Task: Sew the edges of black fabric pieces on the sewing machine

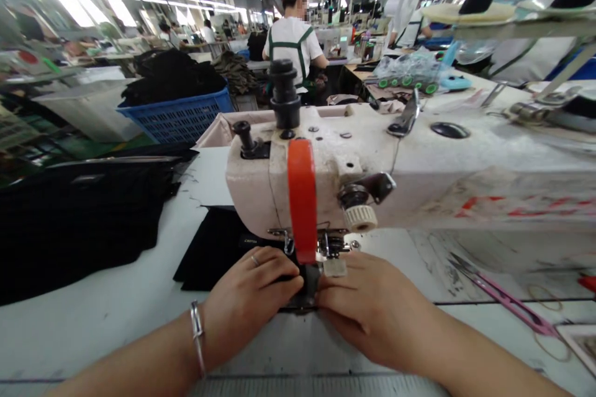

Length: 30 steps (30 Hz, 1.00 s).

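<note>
A white sewing machine (261, 186) with a red guard strip (302, 198) stands in front of me. Black fabric (209, 242) with a small label lies under its needle area. My left hand (254, 285), wearing a ring and a silver bracelet, presses on this fabric left of the needle, thumb and fingers closed at its edge. To the right of the presser foot, my right hand (367, 304) has its fingers curled in, the tips close to the fabric edge. The machine and the hand itself partly hide what those fingertips hold.
Folded black pieces (84, 211) are piled on the table at left. Pink-handled scissors (507, 298) lie at right, blades toward the machine. Beyond are a blue crate (181, 115) heaped with dark cloth and a person (293, 43) facing away. A ruler strip (326, 386) runs along the front edge.
</note>
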Available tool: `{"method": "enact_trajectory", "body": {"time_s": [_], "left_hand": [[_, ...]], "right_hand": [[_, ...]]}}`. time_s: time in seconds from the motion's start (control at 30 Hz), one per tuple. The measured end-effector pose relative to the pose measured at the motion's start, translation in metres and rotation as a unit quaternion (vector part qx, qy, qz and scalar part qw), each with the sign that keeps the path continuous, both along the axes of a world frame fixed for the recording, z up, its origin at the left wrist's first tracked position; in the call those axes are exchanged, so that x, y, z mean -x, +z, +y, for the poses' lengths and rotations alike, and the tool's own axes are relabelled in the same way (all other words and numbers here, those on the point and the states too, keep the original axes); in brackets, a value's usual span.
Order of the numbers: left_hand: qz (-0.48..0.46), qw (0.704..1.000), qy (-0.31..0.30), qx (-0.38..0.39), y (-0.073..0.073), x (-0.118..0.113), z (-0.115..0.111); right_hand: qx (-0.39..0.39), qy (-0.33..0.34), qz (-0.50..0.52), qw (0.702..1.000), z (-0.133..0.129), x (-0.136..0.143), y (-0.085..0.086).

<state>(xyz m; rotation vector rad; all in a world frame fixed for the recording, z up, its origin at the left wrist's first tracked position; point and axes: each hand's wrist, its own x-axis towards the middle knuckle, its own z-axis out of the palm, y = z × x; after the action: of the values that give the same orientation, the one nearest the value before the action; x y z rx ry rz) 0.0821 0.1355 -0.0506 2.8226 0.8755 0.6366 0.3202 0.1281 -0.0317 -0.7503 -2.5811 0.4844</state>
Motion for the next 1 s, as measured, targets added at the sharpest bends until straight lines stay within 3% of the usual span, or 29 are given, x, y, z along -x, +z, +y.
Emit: {"method": "enact_trajectory", "body": {"time_s": [0.4, 0.73, 0.9, 1.0], "left_hand": [[0.063, 0.997, -0.037, 0.011, -0.007, 0.001, -0.004], [0.059, 0.998, -0.015, -0.015, -0.003, -0.001, 0.015], [0.098, 0.995, -0.010, -0.029, -0.019, 0.007, 0.030], [0.093, 0.995, 0.023, -0.025, -0.028, 0.009, 0.038]], "right_hand": [[0.003, -0.028, 0.017, 0.999, -0.001, 0.008, -0.017], [-0.041, -0.074, 0.070, 0.994, 0.001, 0.016, -0.029], [-0.032, -0.091, 0.080, 0.992, 0.004, 0.018, -0.028], [-0.031, -0.090, 0.079, 0.992, 0.005, 0.019, -0.026]]}}
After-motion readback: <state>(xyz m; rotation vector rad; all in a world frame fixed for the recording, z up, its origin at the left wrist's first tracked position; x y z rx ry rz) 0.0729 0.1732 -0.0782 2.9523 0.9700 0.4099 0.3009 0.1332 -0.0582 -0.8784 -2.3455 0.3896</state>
